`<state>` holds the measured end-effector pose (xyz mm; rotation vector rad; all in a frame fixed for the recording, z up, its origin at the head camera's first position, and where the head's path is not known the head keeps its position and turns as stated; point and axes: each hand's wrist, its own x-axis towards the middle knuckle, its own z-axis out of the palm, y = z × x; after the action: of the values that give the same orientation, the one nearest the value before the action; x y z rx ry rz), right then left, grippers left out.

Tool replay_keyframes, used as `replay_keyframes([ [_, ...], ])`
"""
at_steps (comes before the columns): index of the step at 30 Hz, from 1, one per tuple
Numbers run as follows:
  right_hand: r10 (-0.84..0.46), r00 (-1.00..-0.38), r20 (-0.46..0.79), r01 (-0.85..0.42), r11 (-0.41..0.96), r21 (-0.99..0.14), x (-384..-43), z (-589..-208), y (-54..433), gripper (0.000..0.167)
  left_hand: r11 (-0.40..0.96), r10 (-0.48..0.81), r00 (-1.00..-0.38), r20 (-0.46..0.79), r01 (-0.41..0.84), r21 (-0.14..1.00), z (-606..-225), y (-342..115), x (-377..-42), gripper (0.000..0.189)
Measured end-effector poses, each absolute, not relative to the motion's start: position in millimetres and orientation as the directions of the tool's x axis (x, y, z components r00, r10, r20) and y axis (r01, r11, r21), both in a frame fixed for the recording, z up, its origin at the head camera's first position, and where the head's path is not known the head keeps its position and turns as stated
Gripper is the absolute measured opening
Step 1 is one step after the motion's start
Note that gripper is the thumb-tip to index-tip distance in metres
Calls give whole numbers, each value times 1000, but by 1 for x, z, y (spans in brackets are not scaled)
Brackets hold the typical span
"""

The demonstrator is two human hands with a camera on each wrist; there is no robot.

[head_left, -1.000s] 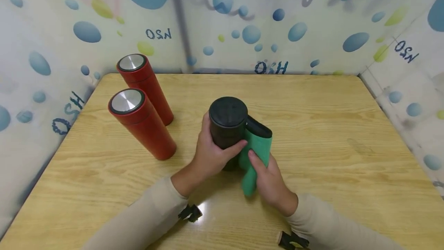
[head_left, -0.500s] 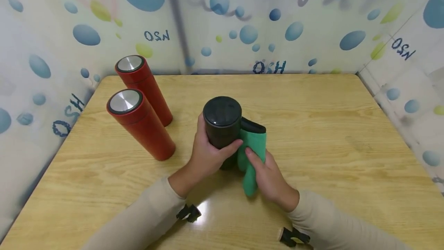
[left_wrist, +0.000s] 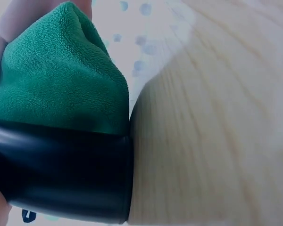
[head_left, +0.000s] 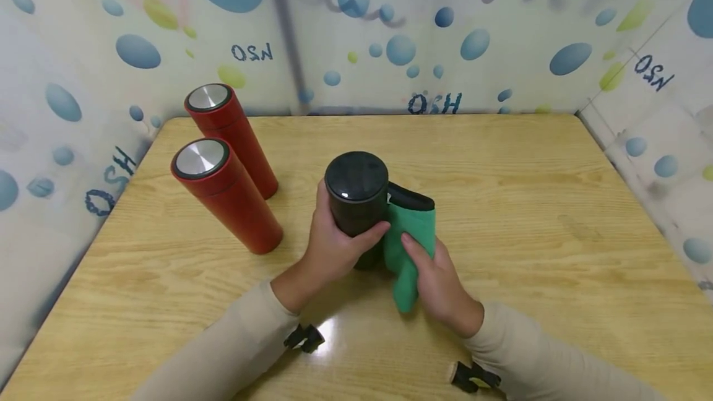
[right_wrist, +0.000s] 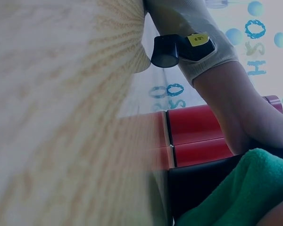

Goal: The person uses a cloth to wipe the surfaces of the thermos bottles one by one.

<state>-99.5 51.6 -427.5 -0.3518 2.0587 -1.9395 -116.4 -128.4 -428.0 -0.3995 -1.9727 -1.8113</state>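
A black bottle with a glossy dark lid point(head_left: 356, 177) stands upright on the table in the middle of the head view. My left hand point(head_left: 333, 241) grips its body from the left, thumb across the front. On the bottle's right side, my right hand point(head_left: 442, 284) holds a green cloth point(head_left: 413, 228) with a black band along its top edge, thumb in front. The left wrist view shows the fuzzy cloth point(left_wrist: 61, 84) against the black bottle wall point(left_wrist: 61, 172). Part of the same cloth point(right_wrist: 254, 188) appears low in the right wrist view. Fingers behind the bottle and cloth are hidden.
Two red bottles with silver-topped lids stand at the left, the nearer one point(head_left: 236, 209) in front of the farther one point(head_left: 245, 147). The wooden table point(head_left: 535, 221) meets patterned walls point(head_left: 445, 48) at the back and sides. Black devices point(head_left: 304, 338) sit at both wrists.
The bottle and left hand have shifted slightly left. The cloth has moved slightly along the bottle's right side with my right hand. Both grips stay the same; the red bottles stand still.
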Motion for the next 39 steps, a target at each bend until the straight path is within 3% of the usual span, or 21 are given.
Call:
replay_keyframes([
  [27, -376, -924, -71, 45, 76, -996, -102, -427, 51, 40, 108, -66, -860, 506, 498, 860, -426, -129, -115, 104],
  [39, -374, -927, -19, -12, 82, -997, -105, -433, 50, 37, 94, -63, -850, 522, 516, 851, -426, -130, -117, 102],
])
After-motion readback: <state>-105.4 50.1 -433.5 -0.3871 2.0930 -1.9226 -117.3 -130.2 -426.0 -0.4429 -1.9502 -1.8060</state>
